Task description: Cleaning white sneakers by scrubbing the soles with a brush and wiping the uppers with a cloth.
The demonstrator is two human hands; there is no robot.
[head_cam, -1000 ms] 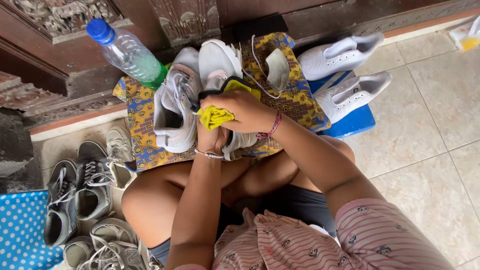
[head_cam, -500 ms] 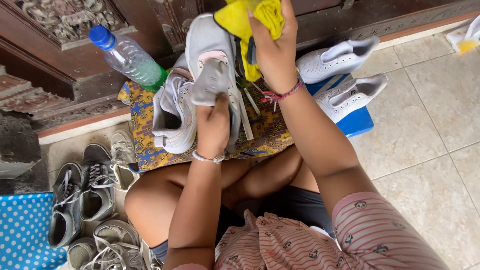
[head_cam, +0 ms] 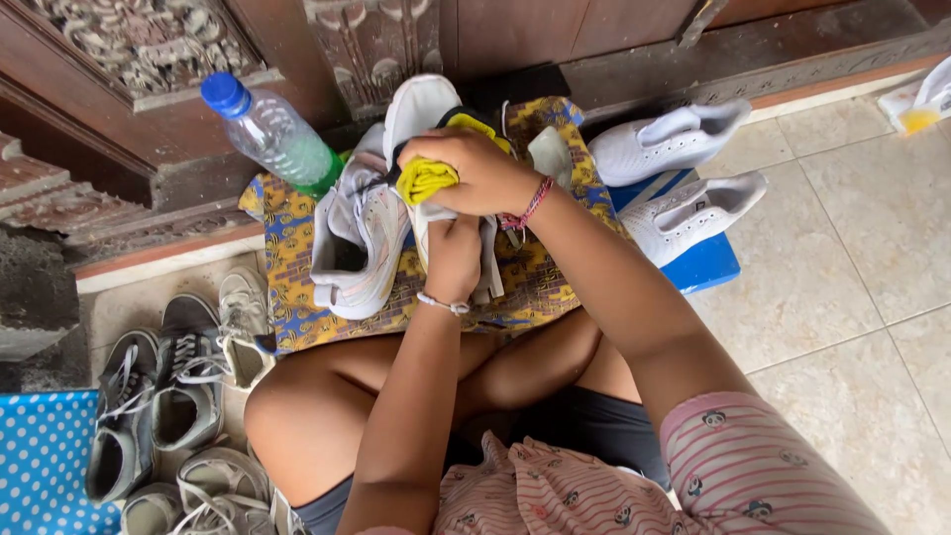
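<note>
Upper centre of frame: right hand clenched on yellow cloth, pressing it against white sneaker; left hand grips that sneaker from below. Wiping looks midway; second sneaker lies beside, apparently waiting.

We see a bottle lying to the left of two shoes on a cloth, two more shoes on the right, and other shoes on the floor far left.

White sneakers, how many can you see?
4: one held upright in the hands, one on the patterned cloth, two on the blue board. More may be hidden.
</note>
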